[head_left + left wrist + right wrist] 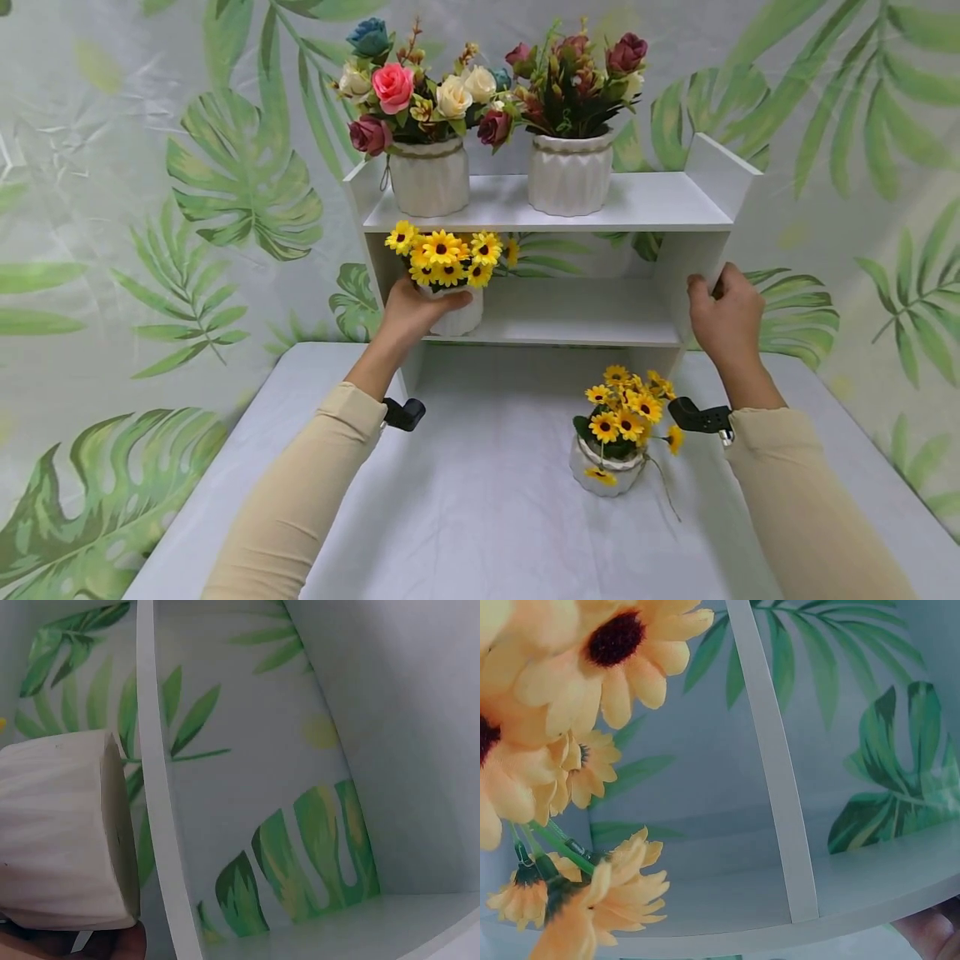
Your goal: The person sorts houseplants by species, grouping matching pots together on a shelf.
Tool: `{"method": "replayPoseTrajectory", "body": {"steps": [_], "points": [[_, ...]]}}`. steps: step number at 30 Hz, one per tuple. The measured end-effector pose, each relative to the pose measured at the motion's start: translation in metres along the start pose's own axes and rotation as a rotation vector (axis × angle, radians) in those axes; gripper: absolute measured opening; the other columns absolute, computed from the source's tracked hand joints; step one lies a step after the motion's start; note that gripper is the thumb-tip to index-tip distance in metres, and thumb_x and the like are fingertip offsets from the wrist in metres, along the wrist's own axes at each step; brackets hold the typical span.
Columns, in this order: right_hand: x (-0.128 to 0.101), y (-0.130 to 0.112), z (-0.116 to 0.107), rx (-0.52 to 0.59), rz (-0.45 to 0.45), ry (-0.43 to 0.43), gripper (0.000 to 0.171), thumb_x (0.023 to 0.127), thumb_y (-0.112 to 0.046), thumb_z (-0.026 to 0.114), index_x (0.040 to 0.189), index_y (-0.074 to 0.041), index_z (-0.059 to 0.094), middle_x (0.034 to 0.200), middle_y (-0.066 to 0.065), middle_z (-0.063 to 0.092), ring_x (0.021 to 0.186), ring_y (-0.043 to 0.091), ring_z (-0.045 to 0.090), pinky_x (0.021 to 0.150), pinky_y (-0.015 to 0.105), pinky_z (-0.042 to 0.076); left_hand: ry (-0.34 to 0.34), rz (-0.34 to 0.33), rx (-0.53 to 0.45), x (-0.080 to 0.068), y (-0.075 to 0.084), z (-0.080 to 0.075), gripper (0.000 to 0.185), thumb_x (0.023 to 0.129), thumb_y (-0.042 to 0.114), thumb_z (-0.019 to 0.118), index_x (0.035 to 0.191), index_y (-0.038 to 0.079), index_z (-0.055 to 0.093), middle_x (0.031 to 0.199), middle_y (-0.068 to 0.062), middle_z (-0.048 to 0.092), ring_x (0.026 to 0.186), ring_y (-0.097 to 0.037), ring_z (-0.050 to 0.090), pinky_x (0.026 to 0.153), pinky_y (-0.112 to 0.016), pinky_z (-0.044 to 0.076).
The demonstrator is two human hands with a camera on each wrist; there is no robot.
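Two pots [429, 177] atop shelf [675, 208] — third [606, 467] before

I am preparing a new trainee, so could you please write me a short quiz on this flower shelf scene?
1. True or false: the left hand holds a sunflower pot on the middle shelf.
2. What does the right hand hold? A) a rose pot B) the shelf unit's side panel C) nothing
3. How many flower pots stand on the top shelf?

Key:
1. True; its fingers curl round the pot.
2. B; the second sunflower pot stands untouched on the table.
3. Two: the rose pot and the dark-flower pot.
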State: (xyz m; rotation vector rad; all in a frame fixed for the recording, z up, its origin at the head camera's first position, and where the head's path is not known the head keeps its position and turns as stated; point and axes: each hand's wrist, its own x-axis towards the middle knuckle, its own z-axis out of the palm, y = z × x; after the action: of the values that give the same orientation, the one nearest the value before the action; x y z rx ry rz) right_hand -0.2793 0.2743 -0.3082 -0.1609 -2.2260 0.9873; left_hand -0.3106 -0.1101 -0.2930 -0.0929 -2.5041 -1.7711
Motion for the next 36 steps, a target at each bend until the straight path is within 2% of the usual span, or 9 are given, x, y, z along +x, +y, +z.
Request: {"method": "replayPoseTrajectory", "body": {"steps": [4,8,15,20,24,27,32,36], "points": [[0.000,0.000,0.001,0.004,-0.009,0.003,0.040,0.100,-0.026,0.045,0.112,0.009,0.061,0.104,0.030,0.067,0.095,0.041,0.064,0.059,0.006,0.029,0.028,0.030,-0.013,0.007,-0.003,0.000,0.090,0.075,0.038,0.085,0.147,0.017,0.036,0.155,-0.003,0.043,0.145,-0.022,0.038,0.122,-0.044,0.029],[0.001,0.000,0.001,0.000,-0.004,-0.001,0.040,0.100,-0.026,0.045,0.113,0.008,0.061,0.105,0.029,0.067,0.096,0.041,0.064,0.061,0.007,0.030,0.053,0.005,-0.008,0.014,-0.005,0.000,0.091,0.075,0.037,0.085,0.148,0.014,0.035,0.154,-0.006,0.043,0.144,-0.023,0.040,0.122,-0.043,0.030],[0.000,-0.003,0.002,0.003,0.012,-0.014,0.041,0.100,-0.026,0.045,0.118,0.007,0.061,0.111,0.028,0.067,0.102,0.042,0.065,0.068,0.018,0.037,0.070,-0.018,-0.021,0.022,-0.014,0.000,0.092,0.078,0.037,0.082,0.151,0.011,0.033,0.155,-0.009,0.042,0.143,-0.025,0.040,0.121,-0.042,0.031],[0.000,-0.004,0.003,0.019,-0.011,-0.004,0.040,0.100,-0.024,0.046,0.116,0.009,0.061,0.110,0.030,0.067,0.101,0.043,0.065,0.064,0.011,0.034,0.071,-0.008,-0.069,0.023,-0.019,0.001,0.090,0.080,0.035,0.080,0.152,0.012,0.030,0.154,-0.010,0.041,0.143,-0.026,0.039,0.121,-0.042,0.031],[0.001,-0.003,0.003,0.027,-0.025,0.009,0.039,0.099,-0.022,0.046,0.115,0.010,0.061,0.108,0.032,0.067,0.099,0.044,0.064,0.061,0.007,0.030,0.057,-0.004,-0.064,0.024,-0.020,0.002,0.090,0.082,0.036,0.079,0.153,0.013,0.028,0.156,-0.010,0.039,0.145,-0.027,0.037,0.122,-0.043,0.029],[0.001,-0.002,0.003,0.027,-0.022,0.009,0.039,0.098,-0.022,0.047,0.116,0.010,0.061,0.109,0.032,0.067,0.100,0.044,0.064,0.060,0.007,0.030,0.065,0.003,-0.026,0.020,-0.020,0.004,0.091,0.083,0.039,0.077,0.154,0.011,0.026,0.157,-0.012,0.037,0.146,-0.028,0.036,0.122,-0.045,0.029],[0.001,0.001,0.002,0.024,-0.010,0.011,0.039,0.099,-0.023,0.046,0.115,0.009,0.062,0.109,0.031,0.067,0.099,0.042,0.064,0.060,0.007,0.030,0.141,0.042,0.025,0.005,-0.023,0.012,0.093,0.086,0.044,0.073,0.156,0.010,0.023,0.160,-0.014,0.033,0.148,-0.031,0.032,0.122,-0.047,0.030],[0.000,0.002,0.001,0.018,-0.006,0.015,0.040,0.100,-0.025,0.046,0.114,0.009,0.062,0.107,0.030,0.068,0.097,0.041,0.065,0.061,0.006,0.029,0.235,0.130,0.078,-0.014,-0.033,0.023,0.089,0.087,0.041,0.073,0.155,0.008,0.026,0.158,-0.014,0.034,0.146,-0.032,0.035,0.120,-0.049,0.032]]}}
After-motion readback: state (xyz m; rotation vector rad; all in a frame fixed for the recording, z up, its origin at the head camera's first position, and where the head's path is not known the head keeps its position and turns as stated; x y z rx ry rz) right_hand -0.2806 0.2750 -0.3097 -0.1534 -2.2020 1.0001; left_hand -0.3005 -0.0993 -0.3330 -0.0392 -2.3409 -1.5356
